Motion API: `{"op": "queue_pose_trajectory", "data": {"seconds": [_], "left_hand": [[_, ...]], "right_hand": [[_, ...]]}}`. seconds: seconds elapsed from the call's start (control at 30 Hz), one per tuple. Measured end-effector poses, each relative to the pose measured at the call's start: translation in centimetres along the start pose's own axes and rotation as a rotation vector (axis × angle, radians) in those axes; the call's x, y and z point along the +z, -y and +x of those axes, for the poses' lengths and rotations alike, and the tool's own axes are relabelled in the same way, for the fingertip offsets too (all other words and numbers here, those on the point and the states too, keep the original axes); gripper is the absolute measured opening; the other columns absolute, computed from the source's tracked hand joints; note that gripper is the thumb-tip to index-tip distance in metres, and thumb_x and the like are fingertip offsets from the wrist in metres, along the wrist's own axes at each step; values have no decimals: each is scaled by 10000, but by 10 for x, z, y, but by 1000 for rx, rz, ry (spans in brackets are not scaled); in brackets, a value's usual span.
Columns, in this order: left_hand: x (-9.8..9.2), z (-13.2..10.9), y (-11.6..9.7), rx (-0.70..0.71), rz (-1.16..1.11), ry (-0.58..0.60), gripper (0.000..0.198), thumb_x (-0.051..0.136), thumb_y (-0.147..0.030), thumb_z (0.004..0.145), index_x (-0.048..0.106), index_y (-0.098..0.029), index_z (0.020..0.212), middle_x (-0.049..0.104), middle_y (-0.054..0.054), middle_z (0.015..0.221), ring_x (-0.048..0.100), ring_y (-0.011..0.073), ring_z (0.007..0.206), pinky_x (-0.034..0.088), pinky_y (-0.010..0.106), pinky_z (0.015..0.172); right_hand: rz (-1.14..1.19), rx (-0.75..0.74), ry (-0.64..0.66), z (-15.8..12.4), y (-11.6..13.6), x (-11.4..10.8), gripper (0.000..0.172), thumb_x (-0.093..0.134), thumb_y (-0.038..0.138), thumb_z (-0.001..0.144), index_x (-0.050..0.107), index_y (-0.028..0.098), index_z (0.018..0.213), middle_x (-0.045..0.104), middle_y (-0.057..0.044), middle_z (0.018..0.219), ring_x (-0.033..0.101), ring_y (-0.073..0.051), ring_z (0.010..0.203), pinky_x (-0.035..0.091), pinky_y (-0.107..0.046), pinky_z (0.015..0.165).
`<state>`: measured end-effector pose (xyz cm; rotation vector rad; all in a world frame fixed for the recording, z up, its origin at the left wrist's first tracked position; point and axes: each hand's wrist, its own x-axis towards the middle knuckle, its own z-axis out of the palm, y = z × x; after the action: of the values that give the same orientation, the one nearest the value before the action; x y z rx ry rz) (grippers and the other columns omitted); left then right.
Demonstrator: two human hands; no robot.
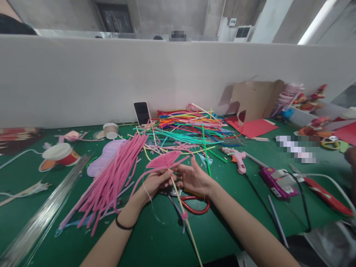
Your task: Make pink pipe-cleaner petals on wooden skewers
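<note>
My left hand [158, 181] is closed round the upper end of a thin wooden stick [190, 231], just below a pink fan-shaped piece made of pipe cleaners [162, 160]. A small pink knot [184, 215] sits lower on the stick, which slants down toward me. To the right, my right hand [194, 178] has its thumb raised apart and its fingers bent toward the stick. Thin pale thread loops below the left hand and past the right thumb. Red-handled scissors [196, 205] lie under the hands, their blades partly hidden.
Pink pipe cleaners [111, 181] lie left, with clear rods [47, 211] and a paper cup [61, 152] beyond. Multicoloured pipe cleaners [189, 129] and a phone [142, 113] are behind. A glue gun [236, 158], power strip [278, 183] and red cutter [328, 196] are right.
</note>
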<state>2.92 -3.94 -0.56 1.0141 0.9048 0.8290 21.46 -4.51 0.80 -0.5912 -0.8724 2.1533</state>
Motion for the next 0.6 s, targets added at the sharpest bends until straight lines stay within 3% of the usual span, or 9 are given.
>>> {"op": "queue_pose_trajectory", "data": {"seconds": [0.1, 0.23, 0.37, 0.5, 0.6], "left_hand": [[3, 4, -2, 45, -51, -66, 375, 729, -492, 723, 709, -120, 684, 577, 15, 545, 449, 65, 449, 283, 180, 411], [2, 9, -4, 95, -150, -150, 303, 757, -417, 714, 714, -126, 787, 583, 1, 602, 498, 66, 490, 315, 159, 405], [-3, 8, -7, 156, -242, -182, 278, 794, -365, 681, 719, -128, 804, 603, 9, 674, 537, 75, 552, 383, 159, 445], [-5, 4, -13, 191, -265, -203, 289, 828, -363, 629, 697, -128, 733, 568, -7, 603, 513, 72, 517, 375, 151, 421], [-3, 3, -15, 213, -237, -244, 319, 832, -391, 618, 678, -133, 725, 561, -20, 564, 494, 60, 470, 351, 139, 394]], "right_hand": [[9, -51, -18, 1, 3, -2, 529, 481, 665, 844, 674, 231, 1075, 610, -62, 1066, 565, -163, 879, 440, -247, 692], [-83, -169, -170, 3, 4, -4, 358, 655, 432, 824, 680, 231, 1119, 616, -28, 934, 560, -114, 769, 410, -204, 628], [-192, -266, -371, 7, 1, -7, 422, 693, 441, 777, 655, 247, 1150, 634, -32, 972, 583, -119, 758, 418, -215, 607], [-449, -505, -579, 8, 1, -7, 462, 699, 442, 759, 621, 257, 1176, 613, -52, 1127, 582, -159, 907, 467, -248, 704], [-596, -544, -592, 6, 1, -2, 350, 659, 474, 786, 675, 237, 1043, 634, -51, 1078, 576, -164, 897, 467, -257, 718]]}}
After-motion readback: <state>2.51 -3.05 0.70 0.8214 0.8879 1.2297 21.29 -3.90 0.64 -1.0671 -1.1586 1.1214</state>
